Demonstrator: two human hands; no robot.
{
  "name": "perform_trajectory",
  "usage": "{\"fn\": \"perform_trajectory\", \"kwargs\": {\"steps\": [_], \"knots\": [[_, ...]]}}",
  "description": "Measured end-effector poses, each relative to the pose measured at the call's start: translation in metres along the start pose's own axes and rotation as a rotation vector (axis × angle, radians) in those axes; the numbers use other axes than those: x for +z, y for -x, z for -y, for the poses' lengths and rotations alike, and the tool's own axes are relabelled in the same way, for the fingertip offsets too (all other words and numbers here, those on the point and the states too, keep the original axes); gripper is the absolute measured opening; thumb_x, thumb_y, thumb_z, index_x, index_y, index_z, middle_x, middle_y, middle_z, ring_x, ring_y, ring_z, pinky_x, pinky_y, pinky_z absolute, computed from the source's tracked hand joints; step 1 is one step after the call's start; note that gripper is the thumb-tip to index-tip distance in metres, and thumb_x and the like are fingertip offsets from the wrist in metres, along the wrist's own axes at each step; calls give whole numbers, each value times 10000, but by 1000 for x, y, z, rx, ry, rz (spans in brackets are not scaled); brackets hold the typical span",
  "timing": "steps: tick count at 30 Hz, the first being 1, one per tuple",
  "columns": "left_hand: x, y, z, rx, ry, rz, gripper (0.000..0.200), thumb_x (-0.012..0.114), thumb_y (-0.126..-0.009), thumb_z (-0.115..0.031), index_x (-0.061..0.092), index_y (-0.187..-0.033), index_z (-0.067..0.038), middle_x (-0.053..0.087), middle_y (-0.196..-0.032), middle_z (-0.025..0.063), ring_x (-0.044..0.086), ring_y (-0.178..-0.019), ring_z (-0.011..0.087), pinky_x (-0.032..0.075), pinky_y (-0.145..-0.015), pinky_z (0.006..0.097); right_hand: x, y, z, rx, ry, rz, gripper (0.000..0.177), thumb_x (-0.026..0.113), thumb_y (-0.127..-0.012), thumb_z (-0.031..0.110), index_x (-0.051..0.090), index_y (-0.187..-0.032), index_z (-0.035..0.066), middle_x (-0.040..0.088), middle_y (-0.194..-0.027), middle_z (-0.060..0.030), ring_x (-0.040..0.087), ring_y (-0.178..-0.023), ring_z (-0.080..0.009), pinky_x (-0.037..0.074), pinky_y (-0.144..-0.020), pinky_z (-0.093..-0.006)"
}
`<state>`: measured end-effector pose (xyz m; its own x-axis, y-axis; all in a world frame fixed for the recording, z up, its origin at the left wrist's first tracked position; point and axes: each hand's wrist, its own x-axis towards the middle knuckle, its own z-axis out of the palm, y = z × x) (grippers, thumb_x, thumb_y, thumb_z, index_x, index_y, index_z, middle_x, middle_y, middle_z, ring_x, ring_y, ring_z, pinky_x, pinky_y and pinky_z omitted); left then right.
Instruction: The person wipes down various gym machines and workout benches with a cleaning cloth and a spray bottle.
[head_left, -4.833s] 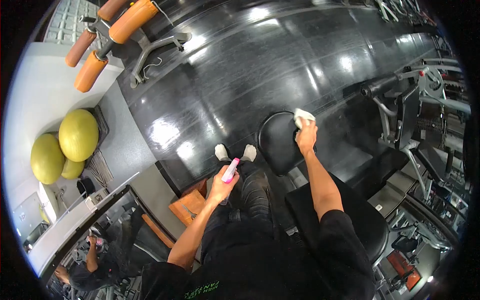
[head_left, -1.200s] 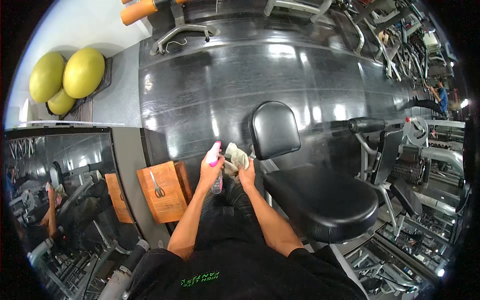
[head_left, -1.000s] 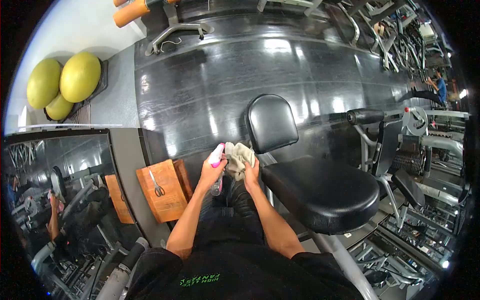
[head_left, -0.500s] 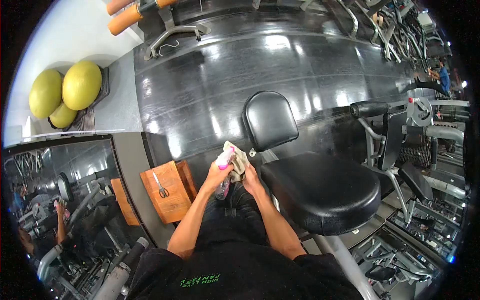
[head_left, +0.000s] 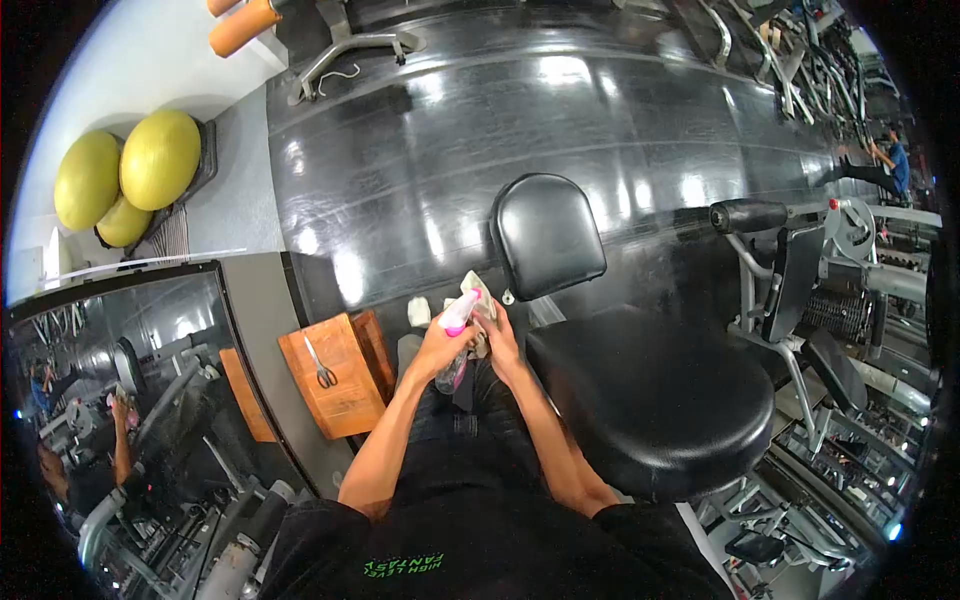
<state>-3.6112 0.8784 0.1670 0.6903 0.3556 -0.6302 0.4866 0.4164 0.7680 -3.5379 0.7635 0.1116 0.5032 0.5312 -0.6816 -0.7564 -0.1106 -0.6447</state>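
Note:
My left hand [head_left: 439, 352] is wrapped round a spray bottle [head_left: 461, 312] with a white and pink head and a clear body that hangs below the fingers. Close beside it, my right hand [head_left: 503, 345] grips a beige cloth [head_left: 473, 283], bunched up behind the bottle's head. Both hands are together in front of my body, above my legs. To the right of them are a black padded seat [head_left: 650, 400] and a smaller black backrest pad [head_left: 550, 237]. Neither hand touches these pads.
Scissors [head_left: 320, 362] lie on a wooden box [head_left: 345, 395] at my left. A mirror [head_left: 130, 370] stands beyond it, with yellow exercise balls [head_left: 160, 160] farther up. A weight machine [head_left: 795, 285] is at right, and a person in blue [head_left: 893, 165] sits far right.
The cloth has drawn closer behind the bottle, with less of it spread out. My right hand has moved up slightly. A white shoe tip now shows beside my left hand as the view shifts.

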Motion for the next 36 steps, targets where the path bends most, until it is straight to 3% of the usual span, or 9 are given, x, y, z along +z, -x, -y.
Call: {"fn": "perform_trajectory", "kwargs": {"steps": [6, 11, 17, 23, 25, 28, 31, 34, 36], "knots": [[-18, -20, 12, 74, 102, -30, 482, 622, -800, -8, 516, -1270, -27, 598, -1012, 15, 566, -787, 87, 483, -641, 251, 7, -27, -18, 17, -258, -181, 385, 426, -966, 119, 346, -1340, 75, 541, -1207, -107, 573, -1063, -221, 493, -885, -346], [-45, -42, -1, 217, 122, -137, 547, 614, -803, 16, 471, -1328, -43, 586, -1152, 49, 553, -825, 83, 497, -664, 246, 36, -76, -15, 86, -375, -614, 509, 487, -927, 302, 339, -1385, 137, 487, -1296, -83, 531, -1130, -254, 469, -884, -410], [-70, -48, -1, 242, 198, -196, 450, 623, -796, 29, 537, -1233, -32, 605, -1105, 41, 556, -719, 75, 480, -626, 237, 24, -170, 13, -132, 397, -808, 498, 571, -873, 241, 443, -1332, 98, 525, -1289, -187, 519, -1153, -351, 389, -981, -399], [-78, -40, 21, 200, 187, -208, 443, 620, -803, 20, 535, -1235, -32, 619, -1081, 38, 559, -699, 74, 478, -622, 236, -41, -187, 132, -859, 1419, -454, 498, 579, -803, 86, 483, -1282, 180, 513, -1113, -157, 507, -1053, -352, 434, -900, -443], [-80, -36, 23, 154, 171, -200, 430, 626, -805, 13, 543, -1224, -34, 627, -1055, 31, 557, -684, 73, 472, -619, 232, -77, -176, 147, -654, 1691, -478, 463, 577, -799, 77, 507, -1245, 182, 508, -1157, -142, 501, -1081, -337, 451, -898, -436], [-82, -34, 28, 138, 146, -216, 362, 636, -806, -1, 570, -1161, -28, 627, -1004, 17, 552, -670, 67, 463, -611, 223, -124, -156, 134, -151, 1417, -916, 430, 585, -800, 124, 499, -1221, 137, 506, -1196, -197, 527, -1083, -403, 452, -910, -484], [-85, -36, 29, 126, 154, -222, 316, 646, -805, -12, 584, -1114, -26, 623, -972, 9, 547, -663, 65, 456, -606, 223, -175, -166, 107, 67, 953, -1185, 495, 601, -830, 248, 423, -1241, 37, 502, -1165, -251, 570, -1032, -432, 493, -874, -480], [-87, -38, 23, 114, 144, -214, 280, 654, -806, -22, 592, -1079, -34, 621, -950, 6, 546, -670, 66, 451, -613, 227, -149, -187, 119, -50, 1065, -1177, 482, 608, -829, 213, 411, -1218, 7, 495, -1126, -302, 603, -980, -410, 536, -822, -461], [-86, -41, 21, 98, 112, -203, 268, 657, -807, -25, 595, -1067, -39, 620, -942, 5, 547, -683, 68, 450, -623, 229, -93, -191, 132, -242, 861, -1057, 431, 605, -801, 91, 468, -1204, 26, 528, -1109, -217, 636, -896, -365, 541, -756, -461]]}}
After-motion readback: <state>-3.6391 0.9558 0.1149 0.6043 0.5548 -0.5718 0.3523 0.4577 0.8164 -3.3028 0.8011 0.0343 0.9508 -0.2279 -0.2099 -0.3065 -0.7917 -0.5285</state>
